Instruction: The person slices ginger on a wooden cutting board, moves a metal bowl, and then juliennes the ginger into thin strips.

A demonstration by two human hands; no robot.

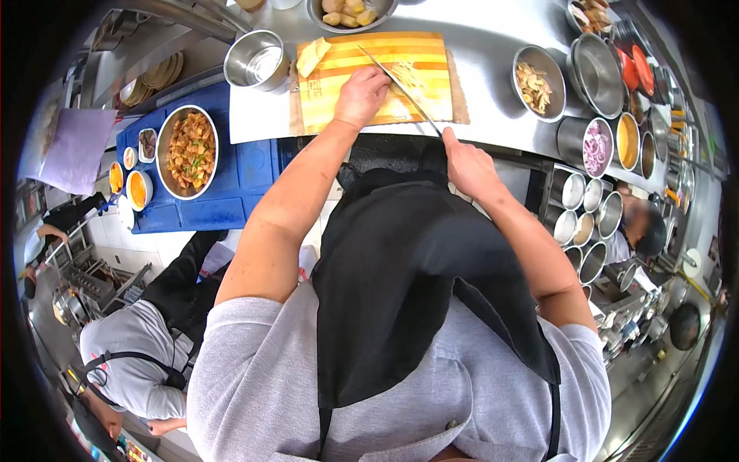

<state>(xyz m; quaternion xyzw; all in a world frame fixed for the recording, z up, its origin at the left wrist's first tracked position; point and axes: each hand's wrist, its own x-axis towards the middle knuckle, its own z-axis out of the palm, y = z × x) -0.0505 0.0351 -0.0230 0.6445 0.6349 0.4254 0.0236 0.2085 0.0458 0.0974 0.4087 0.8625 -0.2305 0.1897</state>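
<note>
My right hand (pixel 471 165) is wrapped round the handle of a long knife (pixel 404 91), whose blade slants up and left across the striped cutting board (pixel 331 108). On the board, my left hand (pixel 363 94) has its fingers bent together beside the blade; whatever they press on is hidden under them. Thin pale strips (pixel 406 75) lie just right of the blade. A larger pale yellow piece (pixel 312 57) rests at the board's upper left corner. Beneath the board is a brown cloth (pixel 459 96).
An empty metal pot (pixel 262 61) stands left of the board, a bowl of peeled pieces (pixel 341 14) behind it. Rightward are a bowl of slices (pixel 539 83) and a pot of purple onion (pixel 596 146). A bowl of orange food (pixel 187 152) sits at left. Co-workers (pixel 135 350) are nearby.
</note>
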